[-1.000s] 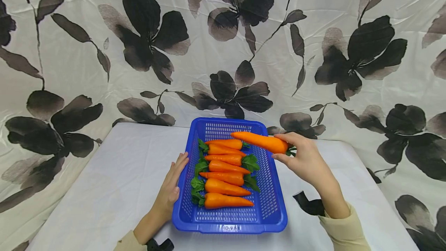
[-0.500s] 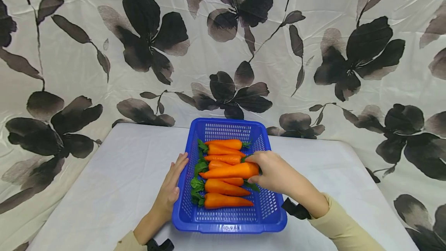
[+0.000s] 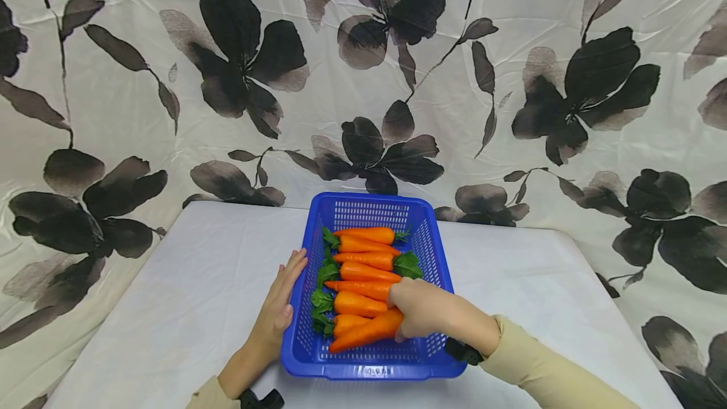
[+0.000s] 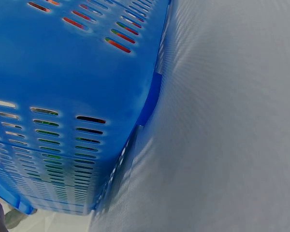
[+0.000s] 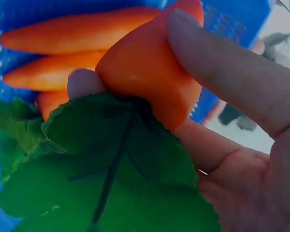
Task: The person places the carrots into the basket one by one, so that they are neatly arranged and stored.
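My right hand (image 3: 423,308) reaches into the blue plastic basket (image 3: 375,371) and grips a carrot (image 3: 366,332) near its leafy end. In the right wrist view the thumb and fingers pinch that carrot (image 5: 145,72), and its broad green leaf (image 5: 121,169) hangs across the palm. Its tip points left in the head view, lying over the nearest carrot (image 3: 348,322) of the row. Several other carrots (image 3: 363,234) lie side by side, leaves alternating left and right. Against the basket's left side rests my left hand (image 3: 278,298), fingers straight along the rim.
A white-covered table (image 3: 199,270) carries the basket. Behind it hangs a pale cloth (image 3: 318,100) printed with dark flowers. The slotted basket wall (image 4: 63,87) fills the left part of the left wrist view, with the white cover (image 4: 222,121) beside it.
My right hand has carried the carrot from above the basket's far right side down into it, then toward the near end of the row. The left hand has stayed at the rim.
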`<action>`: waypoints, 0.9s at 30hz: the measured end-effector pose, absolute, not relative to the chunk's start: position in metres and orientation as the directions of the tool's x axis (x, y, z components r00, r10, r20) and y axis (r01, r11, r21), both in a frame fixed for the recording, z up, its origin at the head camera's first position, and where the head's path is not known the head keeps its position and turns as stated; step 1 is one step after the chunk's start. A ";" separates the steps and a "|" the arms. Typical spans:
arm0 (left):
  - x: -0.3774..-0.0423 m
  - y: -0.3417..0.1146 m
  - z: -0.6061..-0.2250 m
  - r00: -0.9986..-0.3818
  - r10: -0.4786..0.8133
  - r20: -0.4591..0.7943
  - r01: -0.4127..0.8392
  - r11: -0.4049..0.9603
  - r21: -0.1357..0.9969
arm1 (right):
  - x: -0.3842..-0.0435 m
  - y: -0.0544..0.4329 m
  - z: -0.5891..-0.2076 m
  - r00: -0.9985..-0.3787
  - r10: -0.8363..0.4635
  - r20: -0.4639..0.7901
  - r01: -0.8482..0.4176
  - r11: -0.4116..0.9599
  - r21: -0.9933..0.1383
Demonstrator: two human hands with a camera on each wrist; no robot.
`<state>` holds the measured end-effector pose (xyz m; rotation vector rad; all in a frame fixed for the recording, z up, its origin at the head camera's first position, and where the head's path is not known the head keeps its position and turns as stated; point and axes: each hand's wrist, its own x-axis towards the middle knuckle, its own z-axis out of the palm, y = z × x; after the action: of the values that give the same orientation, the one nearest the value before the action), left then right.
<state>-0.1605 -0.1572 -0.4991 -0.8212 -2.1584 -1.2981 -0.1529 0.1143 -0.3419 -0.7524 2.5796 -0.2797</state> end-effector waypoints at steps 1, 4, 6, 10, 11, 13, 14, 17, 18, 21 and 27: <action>-0.160 -0.157 -0.499 -0.700 0.243 0.671 0.707 0.368 0.604 | -0.152 0.113 -0.344 -0.754 -0.546 -0.365 -0.458 0.835 -0.304; -0.160 -0.157 -0.499 -0.700 0.244 0.671 0.707 0.369 0.603 | -0.151 0.110 -0.348 -0.747 -0.534 -0.397 -0.449 0.845 -0.291; -0.160 -0.157 -0.499 -0.700 0.245 0.671 0.707 0.368 0.603 | -0.150 0.108 -0.351 -0.743 -0.524 -0.417 -0.441 0.852 -0.283; -0.160 -0.157 -0.498 -0.698 0.246 0.672 0.709 0.366 0.603 | -0.149 0.105 -0.354 -0.737 -0.506 -0.448 -0.436 0.863 -0.257; -0.160 -0.157 -0.498 -0.697 0.246 0.673 0.710 0.364 0.602 | -0.150 0.104 -0.355 -0.736 -0.503 -0.454 -0.436 0.864 -0.250; -0.160 -0.157 -0.498 -0.698 0.246 0.673 0.710 0.364 0.603 | -0.150 0.103 -0.356 -0.732 -0.501 -0.461 -0.444 0.865 -0.235; -0.160 -0.157 -0.498 -0.699 0.246 0.672 0.709 0.364 0.604 | -0.150 0.102 -0.357 -0.731 -0.498 -0.466 -0.446 0.866 -0.226; -0.160 -0.157 -0.499 -0.699 0.246 0.672 0.709 0.363 0.605 | -0.151 0.100 -0.361 -0.731 -0.481 -0.484 -0.451 0.873 -0.185; -0.160 -0.157 -0.499 -0.699 0.245 0.672 0.709 0.363 0.605 | -0.151 0.099 -0.363 -0.732 -0.471 -0.493 -0.452 0.876 -0.166; -0.160 -0.157 -0.499 -0.696 0.246 0.675 0.712 0.361 0.603 | -0.152 0.095 -0.370 -0.739 -0.435 -0.514 -0.451 0.886 -0.102; -0.160 -0.157 -0.499 -0.703 0.243 0.668 0.705 0.359 0.612 | -0.156 0.088 -0.385 -0.759 -0.383 -0.526 -0.461 0.887 0.020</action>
<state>-0.1600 -0.1569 -0.4993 -0.8226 -2.1573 -1.3122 -0.1560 0.0877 -0.3852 -0.6096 2.5282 0.2001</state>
